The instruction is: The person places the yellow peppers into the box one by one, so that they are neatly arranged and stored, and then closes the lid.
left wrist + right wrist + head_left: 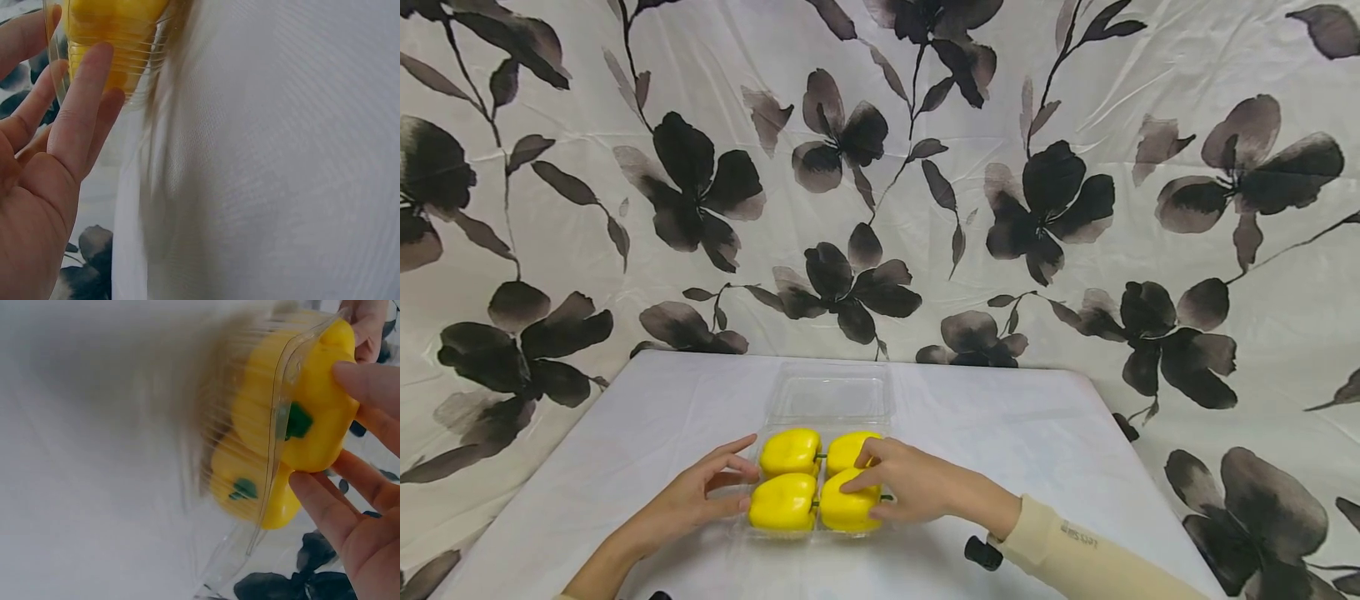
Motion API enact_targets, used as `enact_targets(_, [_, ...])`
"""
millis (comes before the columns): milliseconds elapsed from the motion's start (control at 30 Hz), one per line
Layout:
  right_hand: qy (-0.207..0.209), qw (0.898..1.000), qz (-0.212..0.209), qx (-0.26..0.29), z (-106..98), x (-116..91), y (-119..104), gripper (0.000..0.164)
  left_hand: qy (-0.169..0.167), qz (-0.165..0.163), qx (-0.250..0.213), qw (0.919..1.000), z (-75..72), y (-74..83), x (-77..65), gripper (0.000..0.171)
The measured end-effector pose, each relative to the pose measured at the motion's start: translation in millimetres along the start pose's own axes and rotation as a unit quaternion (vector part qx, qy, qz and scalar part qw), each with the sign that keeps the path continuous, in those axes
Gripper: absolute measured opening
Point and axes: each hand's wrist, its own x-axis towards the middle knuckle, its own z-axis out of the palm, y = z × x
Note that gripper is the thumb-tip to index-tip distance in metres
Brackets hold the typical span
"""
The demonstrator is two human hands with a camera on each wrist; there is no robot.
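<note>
While my right grip pinches the pepper under it, in the box, my left grip lies spread beside that box. I judge loading in hand; next calls for settling, then release.

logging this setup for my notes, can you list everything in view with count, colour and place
peppers: 4, yellow with green stems, two by two in the container
container: 1, clear, on the table
lid: 1, clear, open beyond the peppers
table: 1, white-covered, under the container
floral cloth: 1, pale with dark flowers, behind the table
small objects: 2, black, near the wrists, the left one mostly cut off
sleeves: 2, cream, one per arm, the left barely in frame
left grip: 1, bare, at the container's left side
right grip: 1, bare, on the near right pepper
</note>
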Motion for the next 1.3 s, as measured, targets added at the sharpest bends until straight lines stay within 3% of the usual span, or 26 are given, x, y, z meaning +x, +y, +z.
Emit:
enact_targets(567, [0.022, 1.0, -0.013, -0.006, 7, 1, 4, 0.044, 0.008, 0.0, 0.002, 1.0, 0.9, 0.0, -0.5, 0.037])
enact_targets(900, [0.029, 0.999, -0.006, -0.039, 13, 0, 3, 0.044, 0.01, -0.002, 0.006, 0.9999, 1.6, 2.2, 2.4, 0.038])
enact_targets(1300, [-0.004, 0.998, -0.04, -0.047, 0, 6, 6, 0.039, 0.01, -0.012, 0.0, 0.9999, 2.0, 7.8, 2.3, 0.037])
